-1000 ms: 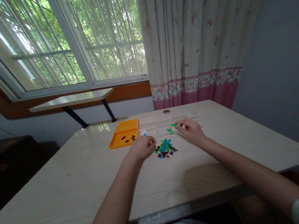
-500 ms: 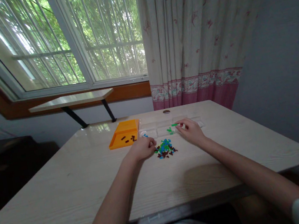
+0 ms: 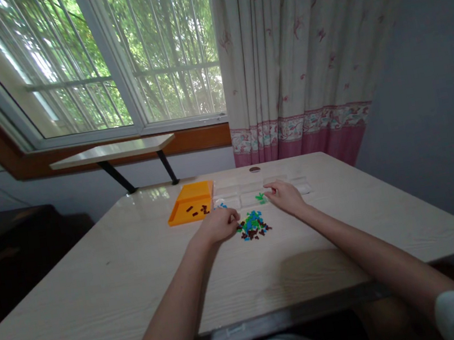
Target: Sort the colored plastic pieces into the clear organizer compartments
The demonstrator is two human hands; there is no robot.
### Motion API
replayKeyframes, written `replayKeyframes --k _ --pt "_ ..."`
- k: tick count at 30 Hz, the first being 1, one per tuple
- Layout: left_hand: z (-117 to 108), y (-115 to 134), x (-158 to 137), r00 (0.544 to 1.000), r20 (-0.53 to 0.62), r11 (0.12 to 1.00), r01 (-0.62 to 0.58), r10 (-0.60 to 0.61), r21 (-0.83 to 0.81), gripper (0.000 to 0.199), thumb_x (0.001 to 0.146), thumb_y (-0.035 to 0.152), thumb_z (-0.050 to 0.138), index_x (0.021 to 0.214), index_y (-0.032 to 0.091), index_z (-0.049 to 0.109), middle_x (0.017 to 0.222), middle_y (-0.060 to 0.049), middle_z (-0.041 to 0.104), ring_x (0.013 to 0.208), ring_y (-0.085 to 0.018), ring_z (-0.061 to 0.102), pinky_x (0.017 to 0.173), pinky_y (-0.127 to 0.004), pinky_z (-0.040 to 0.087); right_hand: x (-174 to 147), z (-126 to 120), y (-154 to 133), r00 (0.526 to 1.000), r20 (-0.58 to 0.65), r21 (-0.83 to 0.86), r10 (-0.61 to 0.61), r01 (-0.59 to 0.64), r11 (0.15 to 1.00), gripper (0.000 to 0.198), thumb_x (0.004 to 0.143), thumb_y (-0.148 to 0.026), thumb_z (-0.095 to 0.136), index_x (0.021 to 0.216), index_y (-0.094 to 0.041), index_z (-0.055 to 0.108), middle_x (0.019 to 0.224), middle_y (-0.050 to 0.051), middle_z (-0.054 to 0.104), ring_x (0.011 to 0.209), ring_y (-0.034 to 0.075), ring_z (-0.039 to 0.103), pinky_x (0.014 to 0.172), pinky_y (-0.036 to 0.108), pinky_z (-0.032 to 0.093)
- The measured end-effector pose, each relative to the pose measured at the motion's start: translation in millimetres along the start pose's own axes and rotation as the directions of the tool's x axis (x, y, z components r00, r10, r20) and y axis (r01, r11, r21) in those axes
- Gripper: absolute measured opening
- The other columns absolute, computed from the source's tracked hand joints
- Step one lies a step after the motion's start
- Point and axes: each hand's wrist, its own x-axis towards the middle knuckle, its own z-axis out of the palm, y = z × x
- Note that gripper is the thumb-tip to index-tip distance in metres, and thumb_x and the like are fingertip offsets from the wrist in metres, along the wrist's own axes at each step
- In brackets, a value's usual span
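A mixed pile of small blue, green and brown plastic pieces (image 3: 253,223) lies on the table. At its left edge is my left hand (image 3: 219,224), its fingers curled together; whatever they hold, if anything, is hidden. Beyond the pile sits a clear plastic tray with compartments (image 3: 246,194). Several green pieces (image 3: 261,198) rest in one of its compartments. My right hand (image 3: 286,197) hovers by those green pieces, thumb and index finger slightly apart, with nothing visible between them. Some blue pieces (image 3: 223,206) show in the tray's left compartment, partly behind my left hand.
Left of the clear tray, an open orange case (image 3: 178,213) contains several brown pieces (image 3: 204,210). A small raised shelf (image 3: 121,149) stands at the back left of the wooden table (image 3: 142,285). A dark round spot (image 3: 255,170) is near the back edge, before the curtain (image 3: 274,60).
The green piece pinched in my right hand has left its fingers, and green pieces lie in the compartment beside it. My left hand has stayed by the pile.
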Motion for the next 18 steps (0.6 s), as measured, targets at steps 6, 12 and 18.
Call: replayKeyframes --k 6,12,18 --pt "-0.7 1.5 -0.5 1.000 -0.018 1.000 0.016 -0.016 -0.002 0.026 0.072 0.023 0.046 0.087 0.019 0.066 0.070 -0.004 0.065 0.063 -0.016 0.057 0.060 -0.024 0.040 -14.3 -8.5 -7.6 0.986 0.121 0.101 -0.116 0.104 0.989 0.024 0.081 -0.026 0.049 0.099 -0.019 0.063 0.077 0.003 0.059 0.071 0.013 0.053 0.068 0.024 0.039" --pt "0.1 7.6 0.8 0.999 -0.049 1.000 0.001 -0.001 0.005 0.028 0.075 0.022 0.044 0.091 0.019 0.066 0.070 -0.004 0.065 0.065 -0.015 0.058 0.068 -0.026 0.042 -24.1 -11.2 -20.0 0.910 0.322 0.132 -0.263 0.232 0.964 0.032 0.084 -0.023 0.043 0.113 -0.022 0.056 0.094 0.005 0.063 0.081 0.014 0.057 0.073 0.024 0.042" --pt "4.2 12.6 2.1 0.997 -0.056 0.997 -0.049 0.052 0.062 0.030 0.079 0.025 0.041 0.100 0.021 0.063 0.082 -0.007 0.067 0.079 -0.020 0.060 0.069 -0.028 0.042 -19.7 -0.9 -26.9 0.877 0.399 0.068 -0.267 0.262 0.963 0.034 0.088 -0.027 0.036 0.118 -0.027 0.053 0.113 0.004 0.060 0.101 0.018 0.055 0.084 0.029 0.041"
